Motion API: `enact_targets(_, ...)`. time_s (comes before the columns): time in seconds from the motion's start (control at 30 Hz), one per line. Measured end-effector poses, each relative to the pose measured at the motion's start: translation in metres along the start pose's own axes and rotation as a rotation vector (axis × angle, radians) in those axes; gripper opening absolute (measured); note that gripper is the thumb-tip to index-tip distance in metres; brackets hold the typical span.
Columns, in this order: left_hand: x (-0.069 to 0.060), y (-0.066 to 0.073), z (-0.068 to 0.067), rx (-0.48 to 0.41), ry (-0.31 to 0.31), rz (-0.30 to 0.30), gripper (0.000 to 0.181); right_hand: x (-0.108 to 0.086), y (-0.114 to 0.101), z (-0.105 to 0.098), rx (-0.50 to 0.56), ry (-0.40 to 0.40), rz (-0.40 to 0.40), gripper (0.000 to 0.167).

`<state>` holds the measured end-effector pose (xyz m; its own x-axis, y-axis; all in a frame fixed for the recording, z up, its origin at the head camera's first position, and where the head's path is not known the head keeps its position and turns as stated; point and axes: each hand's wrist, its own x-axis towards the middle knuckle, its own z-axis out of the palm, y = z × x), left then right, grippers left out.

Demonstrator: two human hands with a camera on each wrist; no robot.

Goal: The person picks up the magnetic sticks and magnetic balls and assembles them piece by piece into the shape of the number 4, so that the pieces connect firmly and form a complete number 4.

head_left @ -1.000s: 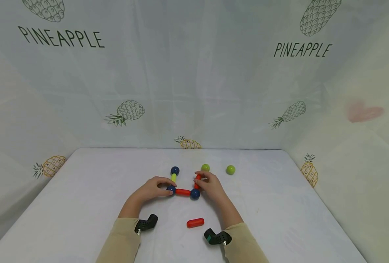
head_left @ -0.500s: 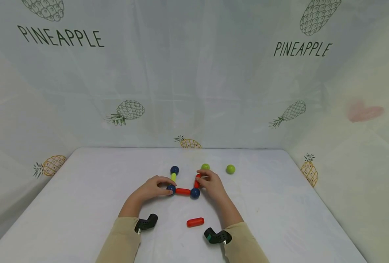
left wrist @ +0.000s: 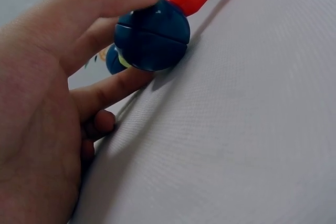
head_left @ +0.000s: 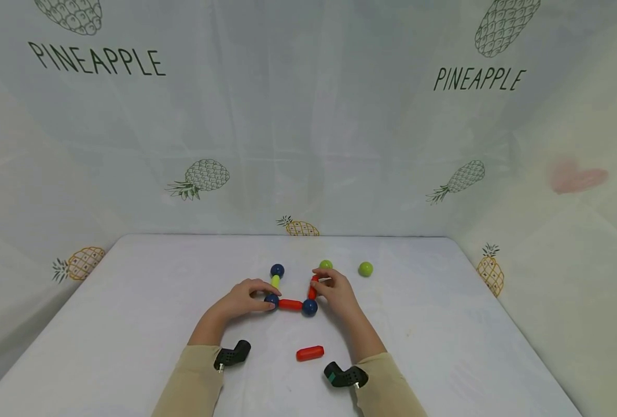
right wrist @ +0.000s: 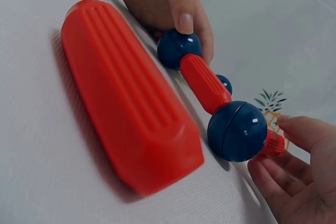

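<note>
On the table lies a U-shaped chain of magnetic building rods and balls. My left hand [head_left: 243, 298] holds the blue ball [left wrist: 152, 35] at the left corner between thumb and fingers. From that ball a red rod [head_left: 290, 304] runs to a second blue ball [head_left: 309, 307] at the right corner. My right hand [head_left: 336, 292] pinches another red rod [right wrist: 274, 143], whose near end meets the right corner ball; fingers partly cover it. A yellow-green rod [head_left: 275, 281] leads away from the left ball to a far blue ball [head_left: 277, 270].
A loose red rod [head_left: 310, 353] lies nearer the body, between the forearms. Beyond the right hand is a green ball [head_left: 326, 264], partly behind the fingers, and another green ball [head_left: 366, 269] sits farther right. Pineapple-printed cloth [head_left: 308, 116] hangs behind the table.
The right thumb and fingertips have shifted very slightly to the right on the red rod. The left hand and the rest of the chain look the same.
</note>
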<state>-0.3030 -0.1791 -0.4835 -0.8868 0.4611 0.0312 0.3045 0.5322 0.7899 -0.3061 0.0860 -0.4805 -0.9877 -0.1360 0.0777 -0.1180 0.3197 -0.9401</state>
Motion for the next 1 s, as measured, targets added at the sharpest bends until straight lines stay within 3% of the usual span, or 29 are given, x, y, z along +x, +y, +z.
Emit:
enact_targets(0.1,0.001,0.002,0.0,0.032,0.019,0.007,0.024,0.0,-0.001,0.0,0.002,0.002,0.006,0.034)
enact_targets(0.27,0.004,0.008,0.002,0.075,0.065,-0.052,0.023,0.001,-0.002,-0.001,0.016,0.002,-0.005,0.034)
enact_targets(0.47,0.006,0.016,0.004,0.065,0.109,-0.109,0.023,0.002,-0.001,0.0,0.023,0.004,-0.011,0.033)
enact_targets(0.8,0.006,0.02,0.013,0.231,0.102,-0.128,0.019,0.0,0.0,0.001,0.014,0.011,-0.001,0.034)
enact_targets(1.0,0.007,0.019,0.018,0.258,0.107,-0.131,0.015,-0.001,0.0,0.0,0.016,0.01,-0.003,0.034)
